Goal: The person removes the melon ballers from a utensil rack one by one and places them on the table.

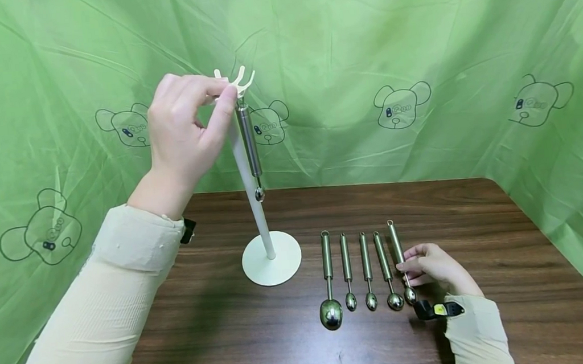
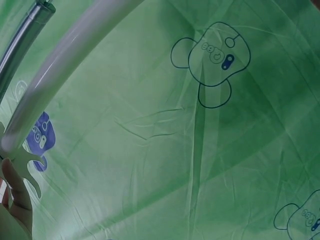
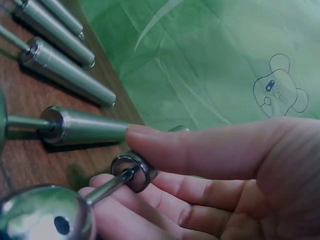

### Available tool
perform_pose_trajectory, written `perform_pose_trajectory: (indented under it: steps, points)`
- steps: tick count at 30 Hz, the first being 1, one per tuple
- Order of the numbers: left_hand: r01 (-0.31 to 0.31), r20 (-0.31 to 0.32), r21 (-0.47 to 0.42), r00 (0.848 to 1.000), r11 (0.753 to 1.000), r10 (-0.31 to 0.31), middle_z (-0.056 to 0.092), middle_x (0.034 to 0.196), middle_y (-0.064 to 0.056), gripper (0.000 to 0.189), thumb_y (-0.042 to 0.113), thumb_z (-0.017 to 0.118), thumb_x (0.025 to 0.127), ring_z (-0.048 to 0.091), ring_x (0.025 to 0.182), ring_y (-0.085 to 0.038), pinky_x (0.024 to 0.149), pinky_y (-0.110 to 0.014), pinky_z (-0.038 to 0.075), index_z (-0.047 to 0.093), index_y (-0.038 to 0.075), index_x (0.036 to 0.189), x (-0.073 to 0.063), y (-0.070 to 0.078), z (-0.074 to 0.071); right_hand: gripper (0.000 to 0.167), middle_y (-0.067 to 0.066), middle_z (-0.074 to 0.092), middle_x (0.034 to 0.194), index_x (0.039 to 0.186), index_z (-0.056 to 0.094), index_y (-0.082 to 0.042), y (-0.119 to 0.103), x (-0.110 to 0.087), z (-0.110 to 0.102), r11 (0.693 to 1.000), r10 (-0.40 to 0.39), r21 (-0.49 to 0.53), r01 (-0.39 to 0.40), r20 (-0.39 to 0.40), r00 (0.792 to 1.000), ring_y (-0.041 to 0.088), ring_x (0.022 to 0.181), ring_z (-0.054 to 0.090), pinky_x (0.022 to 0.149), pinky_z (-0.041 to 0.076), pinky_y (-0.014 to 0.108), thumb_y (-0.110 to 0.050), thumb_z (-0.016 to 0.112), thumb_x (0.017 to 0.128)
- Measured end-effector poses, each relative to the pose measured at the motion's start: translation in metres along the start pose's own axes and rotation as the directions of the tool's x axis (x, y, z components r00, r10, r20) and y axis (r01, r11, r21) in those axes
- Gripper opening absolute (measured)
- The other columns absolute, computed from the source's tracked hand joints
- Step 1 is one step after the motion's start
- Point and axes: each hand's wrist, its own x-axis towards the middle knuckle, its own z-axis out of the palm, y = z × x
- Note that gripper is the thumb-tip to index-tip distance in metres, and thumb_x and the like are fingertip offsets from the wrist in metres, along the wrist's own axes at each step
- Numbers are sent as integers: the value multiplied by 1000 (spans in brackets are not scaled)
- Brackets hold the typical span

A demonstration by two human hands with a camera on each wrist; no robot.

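Observation:
My left hand [image 1: 184, 119] pinches the hooked top [image 1: 246, 86] of a white stand [image 1: 273, 272] between thumb and fingers. From one of its hooks hangs a small metal melon baller [image 1: 249, 142], handle up and bowl down. My right hand [image 1: 434, 268] holds the rightmost melon baller [image 1: 395, 241] of a row by its handle, near the neck. In the right wrist view its round bowl [image 3: 40, 215] shows a small dark hole, and the thumb [image 3: 200, 150] lies along the handle's end. The left wrist view catches only part of the left thumb [image 2: 17, 192] at the hooks.
Left of the held one, several metal scoops lie side by side on the brown wooden table [image 1: 506, 233], bowls toward me. The leftmost scoop [image 1: 330, 315] has the largest bowl. Green cloth [image 1: 332, 41] printed with bear heads surrounds the table.

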Motion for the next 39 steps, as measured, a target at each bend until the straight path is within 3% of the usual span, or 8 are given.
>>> perform_pose_trajectory:
  steps: [16,25,39]
  points:
    - [-3,0,-3,1000,1000,3,77,93,-10,26,27,62,92,58,73,-30,78,-28,36,76,6,91,1,-1,1,43,6,67,84,117,41,16,9,7,2,998,54,-45,-54,-7,999,12,63,63,57,58,25,-1,67,87]
    - [1,4,-5,1000,1000,-1,77,92,-10,26,27,62,92,58,72,-30,78,-29,35,76,6,91,1,-2,1,32,6,66,76,107,46,14,6,4,6,997,36,-63,-36,5,999,9,56,61,53,56,24,1,67,87]
    - [9,4,-4,1000,1000,-9,77,92,-11,27,28,61,93,58,73,-30,78,-29,36,76,5,91,1,0,0,27,5,63,71,103,54,11,1,-1,6,984,69,-163,-77,-51,996,11,54,61,53,56,26,-4,70,88]
